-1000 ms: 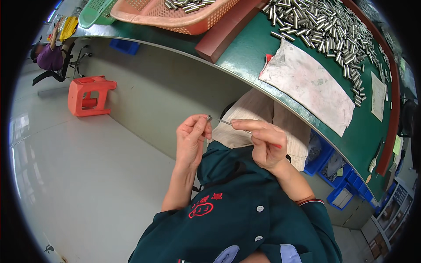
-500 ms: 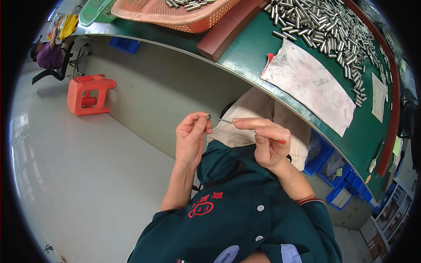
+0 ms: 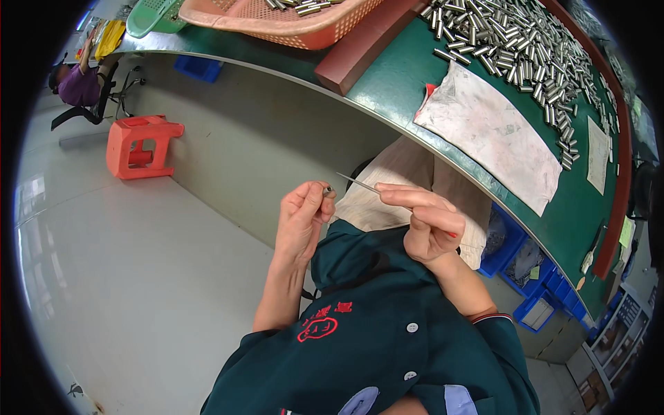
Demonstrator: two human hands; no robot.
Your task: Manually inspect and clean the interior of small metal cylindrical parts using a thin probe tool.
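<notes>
Between thumb and fingers, my left hand (image 3: pixel 304 211) pinches a small metal tube (image 3: pixel 328 189), its open end turned toward the right. My right hand (image 3: pixel 425 218) grips a thin metal needle-like tool (image 3: pixel 358 182) with a red end showing at the palm. The tool's tip is a short way from the tube and does not touch it. Both hands are above my lap, in front of the table edge. Many similar metal tubes (image 3: pixel 512 48) lie heaped on the green table (image 3: pixel 387 83), beyond a stained white cloth (image 3: pixel 487 135).
A pink basket (image 3: pixel 290 31) with metal tubes and a green basket (image 3: pixel 149 17) stand at the far left of the table, beside a dark red bar (image 3: pixel 366 52). Blue bins (image 3: pixel 515 256) sit under the table. A red stool (image 3: pixel 142 149) and a seated person (image 3: pixel 79 86) are at left.
The tool's tip has tilted upward and drawn off slightly from the tube as my right hand shifted a little right. The tube's end has turned more into view in my left hand.
</notes>
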